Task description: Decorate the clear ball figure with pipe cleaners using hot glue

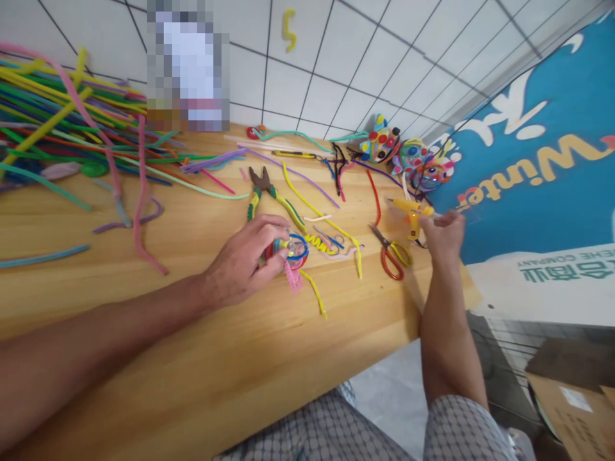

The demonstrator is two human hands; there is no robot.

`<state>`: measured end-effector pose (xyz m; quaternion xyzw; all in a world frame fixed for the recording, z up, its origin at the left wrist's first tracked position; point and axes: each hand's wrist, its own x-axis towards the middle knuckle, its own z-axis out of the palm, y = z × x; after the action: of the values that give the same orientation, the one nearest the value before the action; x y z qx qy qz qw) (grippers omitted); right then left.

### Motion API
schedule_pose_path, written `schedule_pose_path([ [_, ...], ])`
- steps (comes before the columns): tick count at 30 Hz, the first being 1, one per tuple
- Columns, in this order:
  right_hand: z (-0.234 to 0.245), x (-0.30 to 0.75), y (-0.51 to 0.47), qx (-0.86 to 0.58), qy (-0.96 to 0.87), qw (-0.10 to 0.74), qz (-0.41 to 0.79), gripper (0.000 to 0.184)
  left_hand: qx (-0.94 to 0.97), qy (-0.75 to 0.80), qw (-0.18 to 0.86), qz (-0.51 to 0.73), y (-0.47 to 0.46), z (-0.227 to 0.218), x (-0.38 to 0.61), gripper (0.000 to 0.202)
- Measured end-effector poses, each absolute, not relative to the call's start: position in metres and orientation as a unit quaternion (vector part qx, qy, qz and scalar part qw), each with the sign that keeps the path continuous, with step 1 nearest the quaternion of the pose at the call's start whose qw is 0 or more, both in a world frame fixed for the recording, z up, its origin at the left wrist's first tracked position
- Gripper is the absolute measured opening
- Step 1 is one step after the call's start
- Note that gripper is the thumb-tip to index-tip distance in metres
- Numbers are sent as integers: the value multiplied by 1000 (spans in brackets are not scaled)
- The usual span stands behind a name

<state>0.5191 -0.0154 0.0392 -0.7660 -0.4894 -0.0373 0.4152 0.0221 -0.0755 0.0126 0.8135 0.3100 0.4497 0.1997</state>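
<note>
My left hand (252, 259) is closed round a small round craft piece (298, 250) with a blue ring, a clear part and pink fuzzy strips; the fingers hide part of it. My right hand (444, 237) is closed at the rear end of a yellow hot glue gun (408, 208), whose nozzle points left. The exact grip on the gun is hard to make out. Scissors with red and yellow handles (391, 253) lie just left of this hand. Pliers with green and yellow handles (269, 195) lie beyond my left hand. A coiled yellow pipe cleaner (319, 243) lies beside the craft piece.
A heap of colourful pipe cleaners (57, 128) covers the table's far left. Decorated round figures (384, 141) stand at the back right, near a yellow utility knife (293, 154). A white tiled wall (307, 77) and a blue banner (538, 141) border the wooden table (168, 358).
</note>
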Motion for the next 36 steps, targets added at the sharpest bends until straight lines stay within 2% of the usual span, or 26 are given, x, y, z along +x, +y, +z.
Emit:
schedule_pose_path([
  [2, 54, 507, -21, -751, -464, 455, -116, 55, 817, 309, 198, 445, -75, 14, 22, 18],
  [4, 67, 480, -31, -698, -506, 488, -139, 52, 821, 307, 197, 439, -75, 16, 21, 19],
  [7, 79, 415, -52, -630, -615, 471, -55, 49, 827, 303, 191, 434, -75, 17, 21, 19],
  [11, 78, 326, -79, -524, -756, 382, 96, 44, 827, 308, 190, 429, -74, 17, 20, 15],
  [14, 68, 289, -84, -430, -827, 313, 183, 53, 825, 316, 220, 414, -72, 17, 19, 17],
  [17, 53, 278, -78, -366, -857, 292, 217, 68, 814, 321, 249, 416, -71, 16, 19, 21],
  [24, 25, 277, -75, -370, -848, 278, 258, 87, 804, 323, 259, 428, -71, 17, 20, 17],
  [31, 21, 273, -79, -374, -824, 294, 307, 84, 801, 293, 269, 447, -70, 17, 19, 23],
  [36, 15, 270, -81, -395, -806, 303, 320, 83, 759, 319, 344, 452, -73, 18, 18, 20],
])
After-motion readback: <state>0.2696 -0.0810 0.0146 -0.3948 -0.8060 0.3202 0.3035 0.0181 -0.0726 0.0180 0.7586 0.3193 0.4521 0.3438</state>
